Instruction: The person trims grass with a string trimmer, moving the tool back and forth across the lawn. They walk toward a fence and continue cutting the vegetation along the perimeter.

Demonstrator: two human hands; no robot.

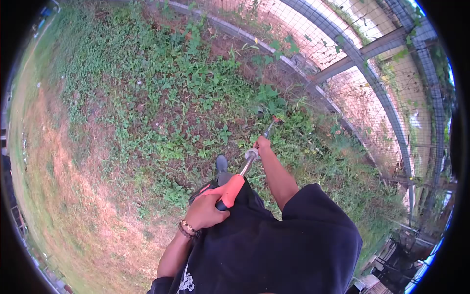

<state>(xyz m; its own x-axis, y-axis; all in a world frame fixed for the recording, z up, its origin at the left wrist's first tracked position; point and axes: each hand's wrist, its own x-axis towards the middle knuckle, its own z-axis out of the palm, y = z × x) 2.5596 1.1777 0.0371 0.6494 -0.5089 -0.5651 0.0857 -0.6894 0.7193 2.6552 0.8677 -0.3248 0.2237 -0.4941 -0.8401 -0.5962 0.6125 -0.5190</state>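
Note:
A grass trimmer [246, 166] with an orange-and-black rear handle and a metal shaft slants away from my body. My left hand [204, 211], a beaded bracelet at its wrist, is wrapped round the rear handle at my waist. Farther along the shaft, my right hand [262, 143] is closed on the trimmer, its arm stretched forward. A pale round collar [251, 153] sits on the shaft just behind that hand. The orange trimmer head [277, 119] is low among green weeds [296, 122], partly hidden by leaves.
A wire mesh fence [362, 63] with curved metal posts and climbing vines runs along the right, above a low concrete edge [235, 30]. My boot [222, 163] stands in the weeds. Drier, shorter grass [98, 220] lies to the left. Dark clutter [391, 259] is at lower right.

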